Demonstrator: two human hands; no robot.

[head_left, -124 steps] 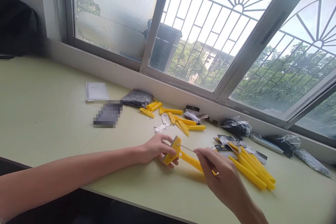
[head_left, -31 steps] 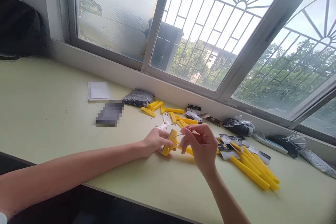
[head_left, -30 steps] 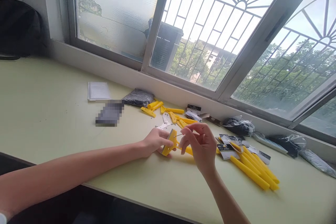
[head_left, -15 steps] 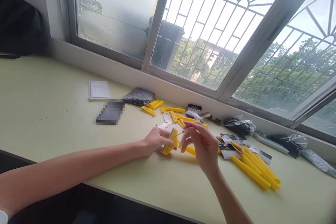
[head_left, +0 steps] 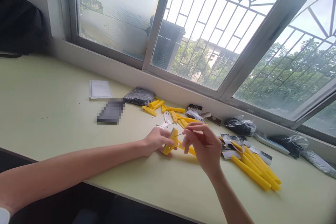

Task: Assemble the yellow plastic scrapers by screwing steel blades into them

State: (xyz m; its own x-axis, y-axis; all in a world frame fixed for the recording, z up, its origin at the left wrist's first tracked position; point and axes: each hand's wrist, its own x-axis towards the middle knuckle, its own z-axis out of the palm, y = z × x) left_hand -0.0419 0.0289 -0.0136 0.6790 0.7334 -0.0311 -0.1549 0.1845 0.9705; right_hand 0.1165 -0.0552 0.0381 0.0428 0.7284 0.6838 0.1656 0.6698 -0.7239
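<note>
My left hand (head_left: 158,140) grips the head of a yellow scraper (head_left: 171,143), its thumb across the face. The scraper's handle slants away to the right, partly behind my right hand (head_left: 203,143). Pinched in my right fingers is a thin screwdriver (head_left: 180,134), its shaft pointing left and its tip at the scraper head. Most of the screwdriver's handle is hidden by the fingers. Just beyond the hands lie loose yellow scraper parts (head_left: 174,116), pale metal blades (head_left: 166,122) and small screws.
Several yellow scrapers (head_left: 258,168) with black-and-white cards lie on the right. Along the window wall are plastic-wrapped black bundles (head_left: 240,125). A black packet (head_left: 139,96), a pixelated dark object (head_left: 110,111) and a white packet (head_left: 100,89) lie further left. The table's front edge (head_left: 126,199) runs below my arms.
My right hand has shifted slightly right and its fingers have curled in closer around the screwdriver. My left hand and the scraper have stayed nearly still.
</note>
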